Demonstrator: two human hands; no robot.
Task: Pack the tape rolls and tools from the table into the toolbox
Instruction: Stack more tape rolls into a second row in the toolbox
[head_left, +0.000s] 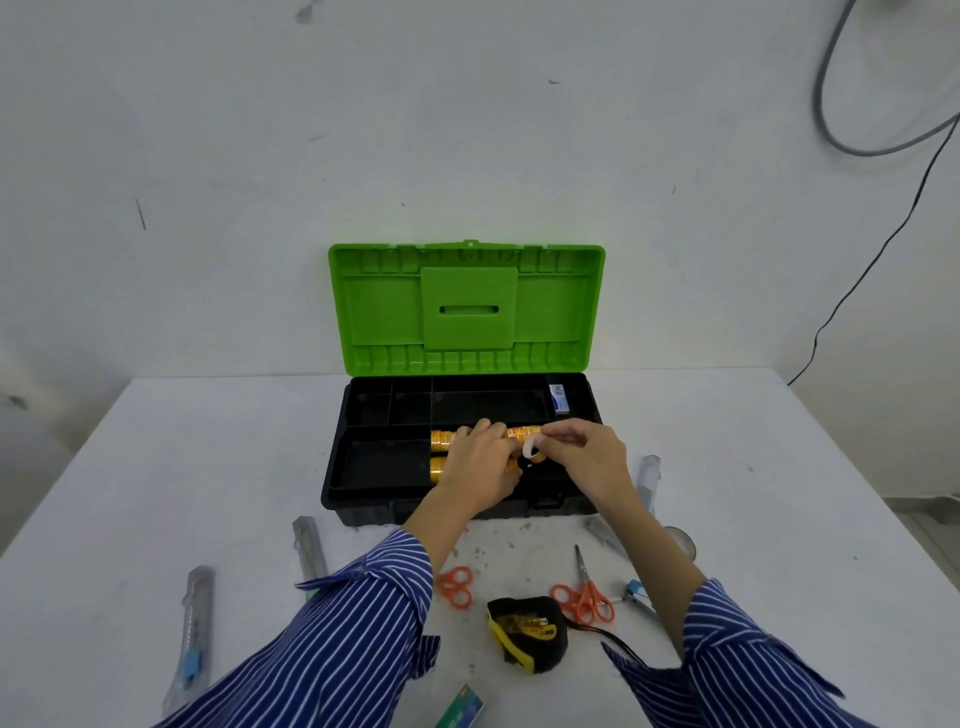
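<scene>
Head view. Toolbox (363, 488): black body, green lid (466, 307) standing open against the wall. Tray compartments: rear right holds one small blue-and-white box (559, 399); front long compartment holds orange tape rolls (442, 439) in two rows (count hidden by the hands).

Left hand (480, 462): fingers curled over the orange rolls inside the front compartment; whether it grips them cannot be told.

Right hand (584, 454): pinching a white tape roll (532, 448) between thumb and fingertips, just above the same compartment.

Table (156, 467), outside the box: utility knives at left (195, 631), centre-left (308, 548) and right (649, 480); two orange-handled scissors (457, 586) (586, 592); black-and-yellow tape measure (527, 631); clear tape roll (681, 540), partly behind the right forearm.
</scene>
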